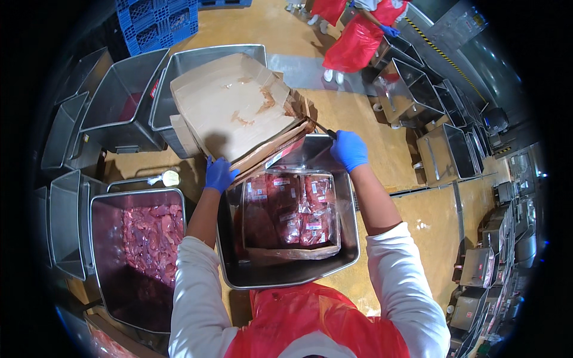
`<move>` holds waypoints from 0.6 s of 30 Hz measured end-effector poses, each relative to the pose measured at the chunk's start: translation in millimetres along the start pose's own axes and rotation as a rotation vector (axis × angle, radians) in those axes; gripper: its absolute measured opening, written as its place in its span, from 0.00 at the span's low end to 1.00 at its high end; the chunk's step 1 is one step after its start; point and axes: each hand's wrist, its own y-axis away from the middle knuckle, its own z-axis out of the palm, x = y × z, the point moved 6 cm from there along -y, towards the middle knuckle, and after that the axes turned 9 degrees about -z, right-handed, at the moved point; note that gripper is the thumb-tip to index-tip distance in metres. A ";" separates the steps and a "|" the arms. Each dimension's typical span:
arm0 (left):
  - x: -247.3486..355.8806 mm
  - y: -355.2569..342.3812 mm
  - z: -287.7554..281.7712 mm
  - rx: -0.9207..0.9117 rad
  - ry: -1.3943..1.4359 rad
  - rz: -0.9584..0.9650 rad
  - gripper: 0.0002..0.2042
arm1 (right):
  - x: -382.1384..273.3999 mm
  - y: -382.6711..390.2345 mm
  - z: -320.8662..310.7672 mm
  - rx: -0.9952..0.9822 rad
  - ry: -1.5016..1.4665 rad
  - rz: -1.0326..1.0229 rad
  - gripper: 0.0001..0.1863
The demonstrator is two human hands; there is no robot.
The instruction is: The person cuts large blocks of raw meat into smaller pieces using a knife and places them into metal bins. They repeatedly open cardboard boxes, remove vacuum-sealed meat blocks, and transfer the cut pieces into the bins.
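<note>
My left hand [221, 174], in a blue glove, is closed on the near edge of a large tan cardboard lid [227, 98]. Brown-red stains mark the lid, which is tilted up at the far side of a metal bin [286, 279]. In that bin sits an open carton [292, 253] of vacuum-packed red meat [283, 194] with white labels. My right hand [349, 150], also blue-gloved, grips a slim dark-handled tool [330, 133]. Its far end reaches the lid's stained right corner, and its tip is hidden, so its exact kind cannot be told.
A metal bin [92, 250] of loose meat pieces [155, 238] stands at the left. More metal bins [122, 101] are behind it, near blue plastic pallets [156, 27]. People in red aprons [358, 45] stand at the far right, beside rows of metal bins [441, 155].
</note>
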 end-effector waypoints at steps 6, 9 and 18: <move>15.8 -1.1 1.7 -0.136 -0.081 -0.112 0.11 | 35.6 68.1 47.8 0.187 -0.386 -0.096 0.14; 16.6 9.6 -4.6 -0.145 -0.040 -0.168 0.13 | 34.5 130.6 74.2 0.244 -0.601 -0.091 0.14; 83.5 244.3 -37.0 0.293 0.475 -0.333 0.13 | 37.8 265.4 276.3 -0.149 -1.269 0.132 0.10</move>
